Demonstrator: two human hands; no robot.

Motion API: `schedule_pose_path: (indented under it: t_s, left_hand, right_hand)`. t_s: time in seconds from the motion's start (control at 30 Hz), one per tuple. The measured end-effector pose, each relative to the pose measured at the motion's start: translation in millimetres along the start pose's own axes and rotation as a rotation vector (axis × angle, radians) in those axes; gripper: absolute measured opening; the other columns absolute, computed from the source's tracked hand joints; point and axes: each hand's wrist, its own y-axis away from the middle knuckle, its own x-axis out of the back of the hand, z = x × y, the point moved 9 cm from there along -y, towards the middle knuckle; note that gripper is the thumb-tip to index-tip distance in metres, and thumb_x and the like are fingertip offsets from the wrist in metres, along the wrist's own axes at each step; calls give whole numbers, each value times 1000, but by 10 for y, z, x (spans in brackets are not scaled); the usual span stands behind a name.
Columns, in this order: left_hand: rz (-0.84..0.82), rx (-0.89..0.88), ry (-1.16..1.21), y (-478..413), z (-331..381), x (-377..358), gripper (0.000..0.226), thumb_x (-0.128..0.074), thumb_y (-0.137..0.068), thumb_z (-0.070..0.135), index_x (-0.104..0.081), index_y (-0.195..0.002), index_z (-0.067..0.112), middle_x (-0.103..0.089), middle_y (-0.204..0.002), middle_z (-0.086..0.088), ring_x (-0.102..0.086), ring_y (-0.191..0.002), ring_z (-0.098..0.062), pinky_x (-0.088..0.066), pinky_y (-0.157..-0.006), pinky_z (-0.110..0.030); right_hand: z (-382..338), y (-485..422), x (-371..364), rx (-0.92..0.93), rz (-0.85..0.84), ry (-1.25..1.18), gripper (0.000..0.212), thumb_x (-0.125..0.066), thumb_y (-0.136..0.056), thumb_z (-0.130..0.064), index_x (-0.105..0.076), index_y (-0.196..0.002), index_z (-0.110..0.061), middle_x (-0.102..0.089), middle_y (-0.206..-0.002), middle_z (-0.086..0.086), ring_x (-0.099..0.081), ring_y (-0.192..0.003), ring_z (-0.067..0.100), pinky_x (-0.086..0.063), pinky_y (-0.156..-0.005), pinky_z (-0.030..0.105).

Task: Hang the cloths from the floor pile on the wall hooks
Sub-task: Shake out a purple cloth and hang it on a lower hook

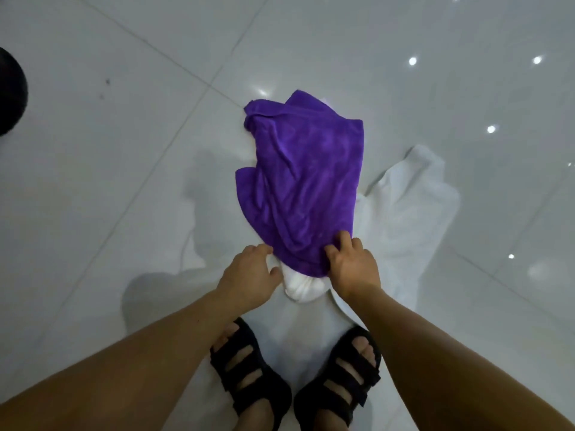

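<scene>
A purple cloth lies crumpled on top of a pile of white cloths on the tiled floor. Below its near edge a bunched white cloth shows between my hands. My right hand rests on the purple cloth's near right corner, thumb and forefinger spread on top of the fabric. My left hand is at the near left edge, its loosely curled fingertips touching the purple hem and holding nothing that I can see. No wall hooks are in view.
My feet in black strapped sandals stand just behind the pile, on a flat white cloth. Glossy white floor tiles with light reflections surround the pile. A dark round object sits at the left edge.
</scene>
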Motion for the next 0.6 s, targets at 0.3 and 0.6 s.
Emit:
schedule_pose_path:
  t_s: [0.3, 0.6]
  left_hand:
    - [-6, 40, 37, 270, 142, 277, 56, -53, -94, 34, -36, -144, 17, -44, -142, -7, -47, -124, -21, -38, -101, -30]
    - [260, -134, 327, 1236, 1307, 2098, 58, -64, -85, 37, -39, -135, 25, -52, -123, 2, -57, -110, -21, -50, -91, -41]
  right_hand:
    - [5, 111, 786, -22, 236, -500, 15, -49, -92, -22, -58, -88, -11, -60, -89, 5, -54, -85, 25, -44, -75, 37]
    - [-237, 865, 3005, -289, 396, -1592, 9, -46, -97, -19, -54, -91, -18, -60, -87, -1, -59, -81, 16, -51, -78, 32]
